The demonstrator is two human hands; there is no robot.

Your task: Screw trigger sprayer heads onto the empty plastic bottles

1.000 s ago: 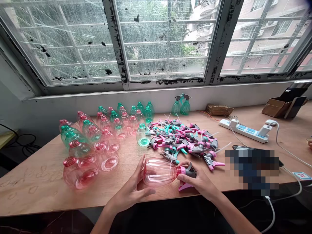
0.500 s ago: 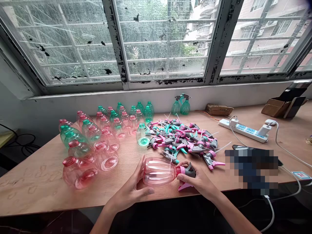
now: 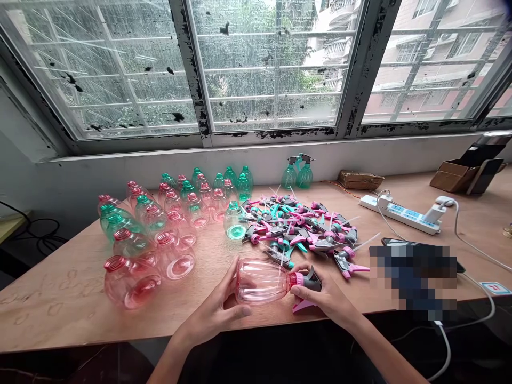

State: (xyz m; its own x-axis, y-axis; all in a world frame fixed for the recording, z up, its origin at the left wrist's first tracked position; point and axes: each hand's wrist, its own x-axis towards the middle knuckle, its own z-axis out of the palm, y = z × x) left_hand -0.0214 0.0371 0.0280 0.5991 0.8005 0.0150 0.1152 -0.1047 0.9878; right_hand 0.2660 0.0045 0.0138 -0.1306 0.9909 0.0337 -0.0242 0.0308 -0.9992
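A: Where is the pink bottle (image 3: 262,282)?
B: Near the front edge of the counter (image 3: 72,298), on its side between the two hands, base to the left and neck to the right. Whether it touches the wood, I can't tell.
A: And the left hand (image 3: 218,306)?
B: It curves about the base. The fingers go behind the plastic, while the thumb stands off below it. How firmly it grips, I can't tell.
A: The right hand (image 3: 330,296)?
B: Clamped on the gray spray head (image 3: 312,281) at the neck, with the thumb in front and fingers behind. A pink collar (image 3: 296,280) sits against the neck, and a pink trigger (image 3: 303,305) points down toward the counter's edge.
A: What lies just beyond the hands?
B: A pile of loose spray heads (image 3: 298,218), gray with pink or teal parts, some with pale tubes sticking out. A green bottle (image 3: 235,224) stands just beside the pile, on its left.
A: Further left?
B: A crowd of open-necked bottles (image 3: 176,258), pink and green mixed.
A: And at the back?
B: Two green bottles with spray heads on (image 3: 304,176) stand side by side near the wall. To their right are a brown parcel (image 3: 360,180) and a white power strip (image 3: 402,215) with plugs in it.
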